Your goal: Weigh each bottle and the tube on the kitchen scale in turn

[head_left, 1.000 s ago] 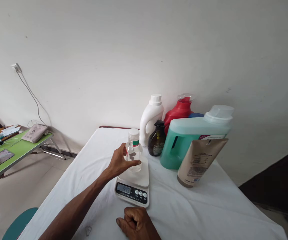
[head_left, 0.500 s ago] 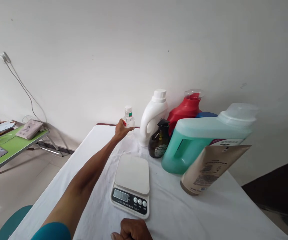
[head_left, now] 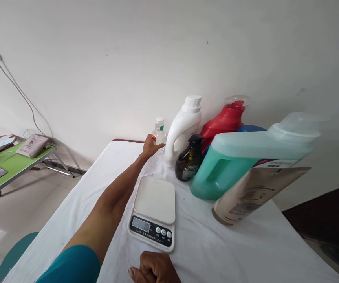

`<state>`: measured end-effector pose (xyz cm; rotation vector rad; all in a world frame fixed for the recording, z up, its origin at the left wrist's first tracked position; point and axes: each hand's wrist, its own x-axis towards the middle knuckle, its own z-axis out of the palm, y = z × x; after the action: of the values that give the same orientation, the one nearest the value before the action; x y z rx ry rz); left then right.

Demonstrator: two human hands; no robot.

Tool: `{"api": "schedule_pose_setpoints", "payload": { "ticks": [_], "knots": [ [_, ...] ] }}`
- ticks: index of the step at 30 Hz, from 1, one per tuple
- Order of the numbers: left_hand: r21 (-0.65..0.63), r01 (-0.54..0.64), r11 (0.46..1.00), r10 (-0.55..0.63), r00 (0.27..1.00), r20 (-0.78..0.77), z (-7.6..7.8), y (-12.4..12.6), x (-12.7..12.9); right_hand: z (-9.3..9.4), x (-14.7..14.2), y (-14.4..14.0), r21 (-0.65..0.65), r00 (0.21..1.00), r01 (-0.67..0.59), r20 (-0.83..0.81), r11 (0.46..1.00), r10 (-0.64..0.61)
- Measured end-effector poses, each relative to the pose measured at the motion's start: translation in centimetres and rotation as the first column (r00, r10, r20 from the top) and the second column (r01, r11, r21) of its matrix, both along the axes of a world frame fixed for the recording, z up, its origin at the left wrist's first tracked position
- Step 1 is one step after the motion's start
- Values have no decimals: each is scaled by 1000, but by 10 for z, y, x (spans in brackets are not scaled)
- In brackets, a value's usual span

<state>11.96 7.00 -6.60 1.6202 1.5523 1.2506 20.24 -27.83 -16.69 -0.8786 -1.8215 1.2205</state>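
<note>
The tablecloth (head_left: 222, 247) is plain white, and on it the scale (head_left: 154, 212) has a cream-white platform with a black control strip, a grey display and pale round buttons. Along the wall stand a clear small bottle (head_left: 159, 131) with a white cap and a green-and-red label band, a white jug (head_left: 182, 131) with a white cap, a dark brown pump bottle (head_left: 189, 163) with a black head, a red jug (head_left: 224, 120) with a clear cap, and a translucent teal jug (head_left: 246, 155) with a frosted cap. The pouch (head_left: 254, 192) is kraft brown with small dark print, the sleeve (head_left: 72, 265) is teal, and the side table (head_left: 10, 169) is bright green
</note>
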Motion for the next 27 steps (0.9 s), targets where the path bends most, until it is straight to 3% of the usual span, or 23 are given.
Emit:
{"api": "schedule_pose_setpoints", "payload": {
  "ticks": [4, 8, 10, 13, 16, 19, 22, 25, 27],
  "knots": [
    [22, 13, 1000, -14, 999, 46, 10, -30, -19, 11, 2, 2, 12, 999, 6, 34, 1000, -7],
    [36, 73, 997, -77, 987, 138, 11, -100, -53, 27, 2, 0, -54, 998, 24, 52, 998, -21],
    [23, 106, 994, -108, 971, 211, 4, -139, -69, 35, 4, -1, -45, 997, 12, 71, 999, -9],
    [-5, 72, 997, -66, 937, 343, -15, -187, -85, 40, 6, 1, -27, 997, 17, 78, 999, -14],
    [-45, 7, 999, 11, 921, 389, -36, -212, -96, 38, 5, 2, -30, 997, 10, 75, 1000, -8],
    [-74, -16, 997, 44, 920, 389, -43, -221, -101, 35, 3, 3, -51, 998, -1, 63, 999, 4],
    [-51, -51, 997, 66, 931, 359, -26, -225, -96, 36, 2, 2, -67, 998, 11, 56, 998, -7],
    [57, -24, 998, 5, 949, 317, 12, -235, -70, 40, 2, 1, -94, 998, 30, 65, 995, -24],
    [129, 93, 987, -127, 948, 293, 40, -245, -41, 42, 2, 1, -123, 997, 38, 69, 992, -30]
  ]
}}
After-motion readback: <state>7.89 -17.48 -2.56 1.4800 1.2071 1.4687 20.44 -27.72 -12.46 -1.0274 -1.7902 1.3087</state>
